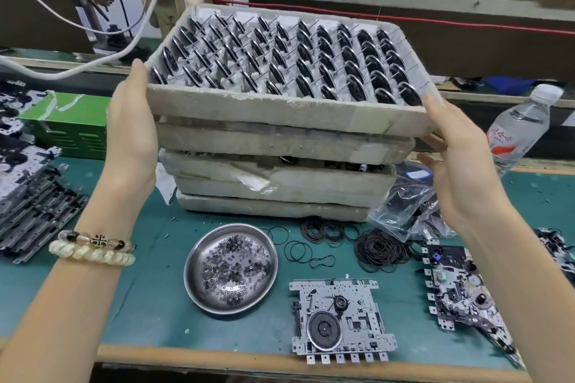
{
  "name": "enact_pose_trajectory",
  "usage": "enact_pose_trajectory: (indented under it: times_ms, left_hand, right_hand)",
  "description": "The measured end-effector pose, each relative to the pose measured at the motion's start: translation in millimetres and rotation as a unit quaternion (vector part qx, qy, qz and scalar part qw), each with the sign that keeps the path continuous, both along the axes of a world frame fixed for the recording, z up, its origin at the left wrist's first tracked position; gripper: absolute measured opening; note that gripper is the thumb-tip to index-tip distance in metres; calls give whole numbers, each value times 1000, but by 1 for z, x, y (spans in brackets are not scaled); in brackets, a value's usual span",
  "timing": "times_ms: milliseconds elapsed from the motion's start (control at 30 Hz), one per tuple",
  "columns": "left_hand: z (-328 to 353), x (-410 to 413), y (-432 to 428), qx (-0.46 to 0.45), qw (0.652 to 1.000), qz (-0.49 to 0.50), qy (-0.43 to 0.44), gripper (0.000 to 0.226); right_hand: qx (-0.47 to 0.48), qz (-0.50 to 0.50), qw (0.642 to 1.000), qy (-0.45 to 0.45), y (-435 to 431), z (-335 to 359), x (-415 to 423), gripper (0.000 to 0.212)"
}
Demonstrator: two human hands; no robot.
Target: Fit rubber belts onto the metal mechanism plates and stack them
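I hold the top foam tray (280, 109) tilted above a stack of foam trays (273, 186). It carries rows of black flywheels (311, 59) on pins. My left hand (130, 130) presses flat against its left end with the thumb straight up, and its fingers are hidden behind the tray. My right hand (460, 158) supports the right corner, thumb at the rim and straight fingers underneath. A metal mechanism plate (339, 320) lies at the front table edge, with another plate (460, 289) to its right. Loose rubber belts (379, 250) lie in front of the stack.
A steel dish (230, 267) of small washers sits at front centre. Stacked mechanism plates (34, 202) lie at the left beside a green box (71, 124). A plastic bag (401, 205) of belts and a water bottle (516, 127) are on the right. Cables hang at the back left.
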State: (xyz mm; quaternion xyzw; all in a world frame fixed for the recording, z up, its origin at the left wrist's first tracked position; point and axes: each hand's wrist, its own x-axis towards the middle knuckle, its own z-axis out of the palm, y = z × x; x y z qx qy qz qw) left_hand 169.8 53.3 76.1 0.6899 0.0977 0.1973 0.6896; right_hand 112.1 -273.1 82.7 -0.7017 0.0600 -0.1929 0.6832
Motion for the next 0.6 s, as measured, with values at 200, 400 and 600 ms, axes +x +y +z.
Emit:
enact_pose_trajectory:
  times_ms: [200,400,600]
  left_hand:
    - [-13,-16,-4,38,998,35,-27,86]
    - [-67,-92,-45,167,970,105,-144,70]
    - [-129,-163,-76,312,929,-126,-155,57]
  right_hand:
    - [2,2,1000,-17,5,-11,-10,26]
    - [6,-86,994,-61,27,-59,-60,39]
    - [-154,42,986,-36,21,-115,-127,21]
